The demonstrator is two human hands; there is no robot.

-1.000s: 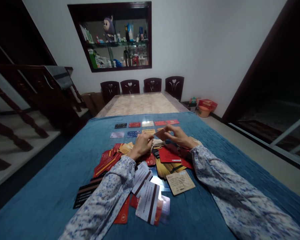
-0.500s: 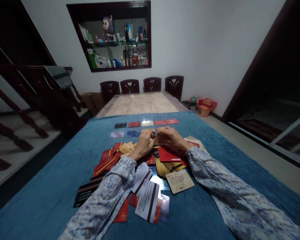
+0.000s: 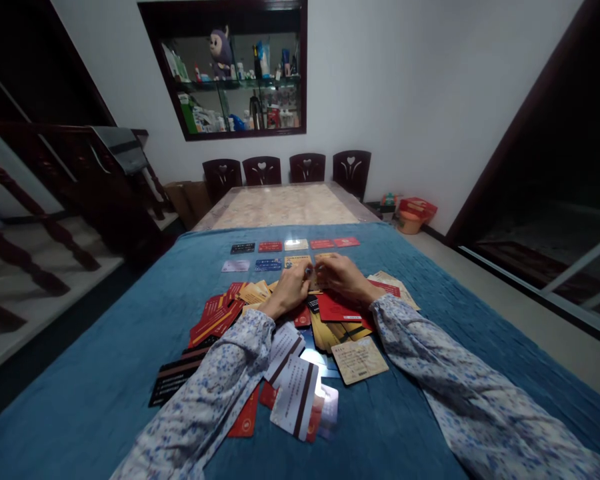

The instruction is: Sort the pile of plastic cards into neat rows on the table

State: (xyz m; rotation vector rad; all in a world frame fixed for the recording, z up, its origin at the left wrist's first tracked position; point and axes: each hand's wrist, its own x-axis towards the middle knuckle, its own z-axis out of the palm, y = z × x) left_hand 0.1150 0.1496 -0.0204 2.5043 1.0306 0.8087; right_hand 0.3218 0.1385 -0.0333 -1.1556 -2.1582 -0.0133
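Both hands meet over the far edge of a loose heap of cards. My left hand [image 3: 291, 288] has its fingers curled round the left side of a tan card [image 3: 320, 280]. On that card's right side, my right hand [image 3: 344, 277] pinches with bent fingers. A red card [image 3: 337, 309] and yellow cards [image 3: 330, 335] lie under and in front of the hands. White striped cards [image 3: 295, 393] are nearer, beside a beige card [image 3: 360, 360]. Beyond the hands are two rows of cards, including a blue one [image 3: 269, 265] and a black one [image 3: 243, 248].
A blue cloth [image 3: 105, 347] covers the near part of the table, with bare stone tabletop [image 3: 280, 205] beyond. Dark chairs [image 3: 307, 167] stand at the far end. An orange bucket [image 3: 411, 220] is on the floor at right.
The view has shifted slightly. Both hands stay close together at the tan card, with only small finger movement, and the cards lie as before.
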